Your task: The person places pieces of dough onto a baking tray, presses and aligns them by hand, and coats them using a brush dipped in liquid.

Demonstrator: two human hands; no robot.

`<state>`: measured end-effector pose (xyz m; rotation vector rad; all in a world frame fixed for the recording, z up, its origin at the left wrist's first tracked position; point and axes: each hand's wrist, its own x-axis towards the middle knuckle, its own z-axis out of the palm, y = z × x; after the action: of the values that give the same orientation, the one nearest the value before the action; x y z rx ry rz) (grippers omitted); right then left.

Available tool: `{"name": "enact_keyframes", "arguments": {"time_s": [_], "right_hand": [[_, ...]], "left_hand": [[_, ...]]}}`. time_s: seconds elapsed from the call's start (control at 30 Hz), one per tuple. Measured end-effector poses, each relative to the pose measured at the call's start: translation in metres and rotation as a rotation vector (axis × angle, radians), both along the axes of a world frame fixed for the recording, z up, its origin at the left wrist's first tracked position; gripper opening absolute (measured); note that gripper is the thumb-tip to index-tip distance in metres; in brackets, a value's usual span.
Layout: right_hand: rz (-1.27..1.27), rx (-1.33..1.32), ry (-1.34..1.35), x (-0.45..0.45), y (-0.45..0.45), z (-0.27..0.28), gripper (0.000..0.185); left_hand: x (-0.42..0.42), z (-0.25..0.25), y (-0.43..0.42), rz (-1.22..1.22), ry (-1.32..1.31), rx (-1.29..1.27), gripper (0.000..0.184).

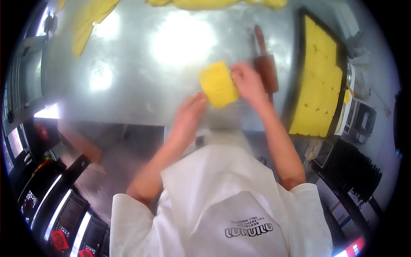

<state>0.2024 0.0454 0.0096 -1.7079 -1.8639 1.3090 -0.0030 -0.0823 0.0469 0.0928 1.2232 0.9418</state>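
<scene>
A flat, roughly square piece of yellow dough (218,85) is between my two hands, over the near part of the metal table (141,81). My right hand (247,80) has its fingers closed on the piece's right edge. At the lower left edge is my left hand (192,111), slightly blurred, its fingers together and touching or very near the dough; whether it grips the edge I cannot tell. Just right of my right hand lies a brown rolling pin (266,70), its handle pointing away from me.
A dark-rimmed tray (301,64) with a sheet of joined yellow dough pieces stands on the right. More yellow dough (87,25) lies at the far left, and another strip (205,3) along the far edge. Dark stacked racks (353,169) are at the lower right.
</scene>
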Motion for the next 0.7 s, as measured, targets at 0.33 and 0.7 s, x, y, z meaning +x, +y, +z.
{"name": "enact_keyframes", "arguments": {"time_s": [0.33, 0.7], "right_hand": [[-0.011, -0.580, 0.534, 0.003, 0.023, 0.025, 0.033], [0.016, -0.503, 0.595, 0.024, 0.037, 0.070, 0.035]], "left_hand": [[0.025, 0.000, -0.019, 0.246, 0.052, -0.058, 0.055], [0.051, -0.018, -0.037, -0.224, 1.123, 0.307, 0.056]]}}
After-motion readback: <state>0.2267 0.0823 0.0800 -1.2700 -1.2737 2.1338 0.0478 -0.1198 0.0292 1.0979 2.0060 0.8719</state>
